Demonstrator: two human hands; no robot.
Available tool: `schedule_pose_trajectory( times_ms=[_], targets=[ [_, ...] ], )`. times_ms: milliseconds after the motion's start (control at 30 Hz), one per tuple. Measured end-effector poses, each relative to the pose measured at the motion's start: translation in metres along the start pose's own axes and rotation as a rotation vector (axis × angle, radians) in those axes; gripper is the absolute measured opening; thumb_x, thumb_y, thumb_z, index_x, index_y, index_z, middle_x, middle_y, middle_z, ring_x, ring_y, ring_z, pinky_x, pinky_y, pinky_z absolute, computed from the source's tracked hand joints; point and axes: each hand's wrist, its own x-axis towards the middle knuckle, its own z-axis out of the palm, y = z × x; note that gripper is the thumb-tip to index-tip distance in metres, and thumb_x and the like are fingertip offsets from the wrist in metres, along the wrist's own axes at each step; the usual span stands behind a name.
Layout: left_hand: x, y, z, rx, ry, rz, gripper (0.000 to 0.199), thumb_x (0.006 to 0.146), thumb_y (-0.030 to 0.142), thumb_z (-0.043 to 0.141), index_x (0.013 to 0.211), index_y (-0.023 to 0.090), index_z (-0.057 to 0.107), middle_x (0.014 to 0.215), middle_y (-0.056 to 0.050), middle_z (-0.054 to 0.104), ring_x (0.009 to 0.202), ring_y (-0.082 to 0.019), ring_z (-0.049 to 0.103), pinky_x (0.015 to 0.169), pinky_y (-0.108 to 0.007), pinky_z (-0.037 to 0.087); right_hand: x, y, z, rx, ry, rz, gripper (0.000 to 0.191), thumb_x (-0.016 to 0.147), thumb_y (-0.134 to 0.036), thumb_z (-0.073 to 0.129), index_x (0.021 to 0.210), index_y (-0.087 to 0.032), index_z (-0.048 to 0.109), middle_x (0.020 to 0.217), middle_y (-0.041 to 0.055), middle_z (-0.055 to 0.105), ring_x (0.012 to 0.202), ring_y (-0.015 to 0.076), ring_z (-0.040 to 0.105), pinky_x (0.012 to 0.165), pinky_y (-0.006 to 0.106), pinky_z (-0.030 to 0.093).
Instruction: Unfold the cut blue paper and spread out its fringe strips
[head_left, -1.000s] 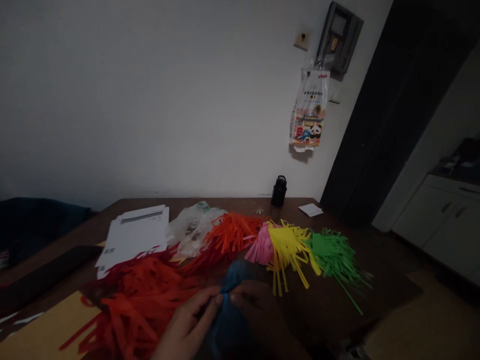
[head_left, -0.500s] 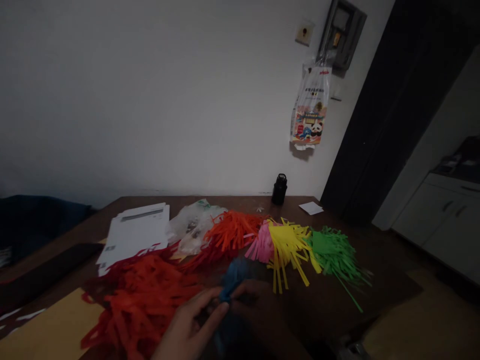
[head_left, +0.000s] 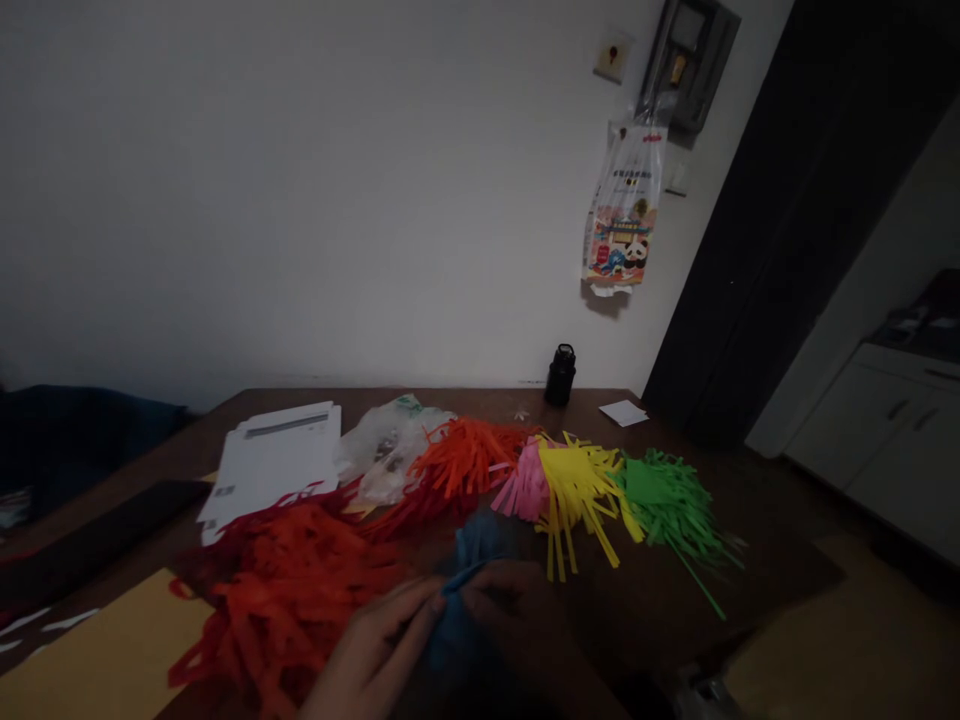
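Observation:
Near the front of the table, my left hand (head_left: 390, 640) pinches a blue strip between thumb and forefinger. My right hand (head_left: 510, 610) grips the same blue fringed bundle (head_left: 480, 540) from the other side, its fingers close together and in shadow. Blue strands spread above and below the two hands; the light is dim and their lower ends blur. Left of my hands lies a large heap of red strips (head_left: 300, 590). Past the bundle lie an orange-red fringe (head_left: 472, 455), a pink fringe (head_left: 523, 485), a yellow fringe (head_left: 577, 480) and a green fringe (head_left: 671, 500).
White papers (head_left: 274, 455) and a crumpled clear plastic bag (head_left: 390, 445) lie at the back left. A black bottle (head_left: 560, 377) stands by the wall, left of a white card (head_left: 623, 413). Yellow sheet (head_left: 112, 650) at the front left; printed bag (head_left: 622, 215) hangs on the wall.
The left thumb and fingers have drawn closer together on the blue piece. The blue strip between the hands lies flatter. The view has shifted slightly.

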Motion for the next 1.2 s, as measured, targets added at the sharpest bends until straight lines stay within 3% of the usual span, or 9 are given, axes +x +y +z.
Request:
schedule_pose_trajectory(
  times_ms=[467,667,900,1200],
  targets=[
    [-0.0015,0.0028,-0.0011,0.005,-0.015,0.004,0.025,0.089,0.040,0.055,0.095,0.032,0.077,0.085,0.003,0.079,0.077,-0.017,0.072,0.075,-0.019,0.056,-0.0047,0.0054,-0.0027,0.025,-0.004,-0.040,0.014,0.078,-0.023,0.065,0.082,-0.018,0.078,0.081,0.0042,0.076,0.077,0.0181,0.069,0.073,0.025,0.049],
    [-0.0018,0.0052,-0.0025,0.019,-0.050,0.002,0.025,0.089,0.039,0.055,0.095,0.030,0.078,0.087,0.002,0.079,0.078,-0.017,0.072,0.077,-0.019,0.056,-0.0050,0.0058,-0.0027,0.002,-0.010,-0.022,0.012,0.076,-0.021,0.065,0.075,-0.016,0.076,0.072,0.0031,0.073,0.071,0.0170,0.066,0.068,0.024,0.046],
    [-0.0008,0.0059,-0.0023,0.051,-0.039,-0.001,0.025,0.089,0.041,0.055,0.095,0.030,0.078,0.088,0.001,0.079,0.082,-0.019,0.073,0.077,-0.021,0.057,-0.0079,0.0071,-0.0039,0.040,-0.013,-0.020,0.011,0.076,-0.026,0.070,0.080,-0.018,0.076,0.080,0.0033,0.074,0.078,0.0184,0.068,0.073,0.025,0.047],
    [-0.0034,0.0032,-0.0028,0.073,-0.059,0.005,0.025,0.090,0.040,0.053,0.097,0.032,0.077,0.089,0.002,0.079,0.079,-0.018,0.073,0.078,-0.023,0.058,-0.0077,0.0057,-0.0036,-0.004,-0.016,-0.021,0.010,0.078,-0.024,0.065,0.075,-0.018,0.073,0.074,0.0012,0.071,0.072,0.0164,0.065,0.067,0.024,0.046]
  ],
)
